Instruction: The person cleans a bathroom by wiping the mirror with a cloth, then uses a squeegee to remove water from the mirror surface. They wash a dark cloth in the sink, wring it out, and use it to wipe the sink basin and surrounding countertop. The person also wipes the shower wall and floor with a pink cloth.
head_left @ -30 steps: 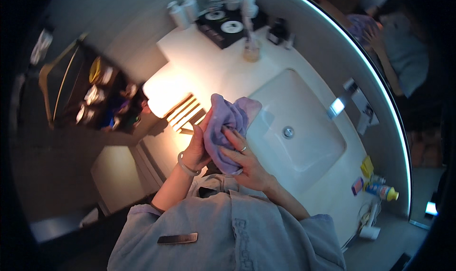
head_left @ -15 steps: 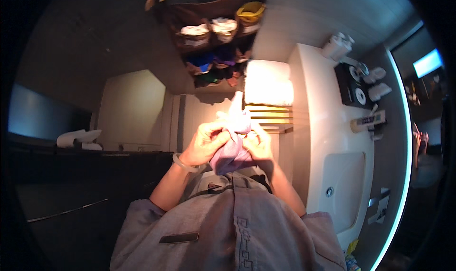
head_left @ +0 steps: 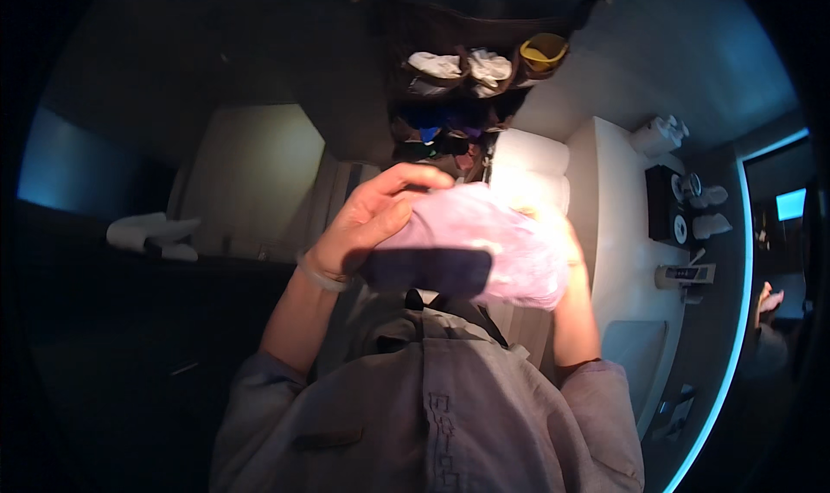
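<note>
A light purple cloth (head_left: 510, 247) is spread between my two hands in front of my chest, with a dark shadow across its lower left part. My left hand (head_left: 372, 221) grips its left end, thumb on the near face and fingers curled over the top; a pale bangle circles that wrist. At the cloth's right end is my right hand (head_left: 562, 225), washed out by bright light, its fingers mostly hidden by the fabric.
Ahead hangs a dark pocket organizer (head_left: 450, 31) holding white cloths (head_left: 435, 64) and a yellow item (head_left: 543, 52). White towels (head_left: 529, 152) are stacked beside it. On the right, a white counter (head_left: 605, 190) carries bottles (head_left: 659, 135), a black tray (head_left: 664, 195) and a sink (head_left: 635, 346).
The cloth was bunched and twisted between my fingers; now it is opened out wider. My hands have moved apart, the right one further right. The view has shifted, too.
</note>
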The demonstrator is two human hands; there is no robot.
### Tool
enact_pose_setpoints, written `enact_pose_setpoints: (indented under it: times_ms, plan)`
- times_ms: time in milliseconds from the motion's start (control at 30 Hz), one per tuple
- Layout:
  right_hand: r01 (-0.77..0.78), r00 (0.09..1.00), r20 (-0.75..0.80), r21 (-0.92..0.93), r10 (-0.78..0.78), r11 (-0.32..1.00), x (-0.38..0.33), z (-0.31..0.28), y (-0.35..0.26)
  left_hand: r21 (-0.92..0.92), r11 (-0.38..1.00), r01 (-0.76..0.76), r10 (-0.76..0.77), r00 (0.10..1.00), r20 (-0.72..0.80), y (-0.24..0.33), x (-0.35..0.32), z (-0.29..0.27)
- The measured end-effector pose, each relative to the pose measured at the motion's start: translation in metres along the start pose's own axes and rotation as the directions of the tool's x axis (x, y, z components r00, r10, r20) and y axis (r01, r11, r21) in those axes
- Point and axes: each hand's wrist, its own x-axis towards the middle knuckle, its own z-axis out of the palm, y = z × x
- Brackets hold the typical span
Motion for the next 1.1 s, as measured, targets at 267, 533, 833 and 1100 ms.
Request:
enact_pose_setpoints:
  times_ms: [267,533,833,1100]
  plan:
    - [0.408,0.913,0.111,-0.216,-0.393,0.887,-0.005,-0.012,0.082,0.300,0.945,0.128,-0.125,0.992,-0.029,-0.051,0.094,-0.004]
    - [0.138,0.976,0.145,0.186,-0.166,0.973,0.039,-0.053,0.090,0.595,0.767,0.241,0.111,0.863,-0.493,-0.103,0.040,-0.046]
    - [0.010,0.955,0.290,0.187,-0.064,0.982,0.170,0.016,0.077,0.687,0.319,0.653,-0.674,0.666,-0.320,-0.142,-0.183,-0.098]
    - [-0.015,0.905,0.422,0.141,-0.046,0.990,0.304,0.169,0.054,0.490,0.325,0.809,-0.448,0.588,-0.673,-0.127,-0.224,-0.191]
